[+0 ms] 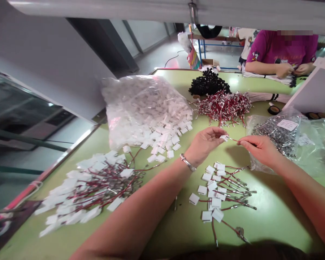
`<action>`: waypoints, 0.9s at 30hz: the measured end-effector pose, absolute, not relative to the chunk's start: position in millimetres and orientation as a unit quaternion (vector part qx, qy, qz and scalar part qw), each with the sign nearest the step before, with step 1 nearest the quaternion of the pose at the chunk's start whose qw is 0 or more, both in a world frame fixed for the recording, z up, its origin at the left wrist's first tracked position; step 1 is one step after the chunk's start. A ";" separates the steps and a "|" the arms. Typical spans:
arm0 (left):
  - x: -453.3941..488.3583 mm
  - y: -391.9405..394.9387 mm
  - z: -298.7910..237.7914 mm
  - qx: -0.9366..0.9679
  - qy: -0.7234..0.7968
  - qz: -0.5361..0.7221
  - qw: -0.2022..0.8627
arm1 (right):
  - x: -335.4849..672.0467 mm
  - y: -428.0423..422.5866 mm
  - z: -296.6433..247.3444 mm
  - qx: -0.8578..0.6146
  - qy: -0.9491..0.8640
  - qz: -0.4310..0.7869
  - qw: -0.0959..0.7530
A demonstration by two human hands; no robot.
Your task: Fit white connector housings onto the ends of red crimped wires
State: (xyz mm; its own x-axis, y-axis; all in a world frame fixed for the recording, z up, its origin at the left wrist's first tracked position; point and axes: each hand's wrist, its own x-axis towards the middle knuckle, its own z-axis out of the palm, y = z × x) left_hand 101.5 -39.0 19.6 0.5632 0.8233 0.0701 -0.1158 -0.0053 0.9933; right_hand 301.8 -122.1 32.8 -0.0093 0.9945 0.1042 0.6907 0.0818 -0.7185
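Note:
My left hand (206, 142) pinches a small white plastic connector (224, 137) above the green table (273, 213). My right hand (257, 148) pinches a thin red wire (233, 140) whose end meets that connector. Both hands hover over a small cluster of finished white connectors with red wires (219, 191). A bracelet sits on my left wrist (187, 163).
A bag spilling white connectors (146, 108) lies at the back left, a larger heap of wired connectors (89, 187) at the near left. Bundles of red wires (223, 106) and black parts (208, 83) lie behind. A clear bag of metal parts (278, 135) is right. Another person in a magenta shirt (281, 50) works across the table.

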 end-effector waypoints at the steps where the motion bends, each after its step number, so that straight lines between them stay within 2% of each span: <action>1: 101.6 -38.9 19.7 0.610 0.294 0.365 0.639 | 302.3 -121.9 32.2 -0.629 -0.669 0.247 0.310; 9: 99.7 -36.3 19.6 0.612 0.291 0.357 0.644 | 305.7 -121.1 31.1 -0.634 -0.684 0.227 0.280; 12: 98.9 -36.2 21.4 0.615 0.303 0.347 0.640 | 305.1 -121.5 34.2 -0.646 -0.710 0.170 0.225; 16: 99.0 -36.2 23.2 0.643 0.330 0.306 0.620 | 304.7 -120.5 37.1 -0.651 -0.747 0.036 0.128; 18: 99.3 -36.1 22.7 0.649 0.335 0.289 0.618 | 304.5 -119.4 36.6 -0.636 -0.764 0.018 0.108; 27: 100.2 -36.0 11.3 0.563 0.308 0.297 0.707 | 299.6 -122.7 24.0 -0.590 -0.792 -0.027 0.156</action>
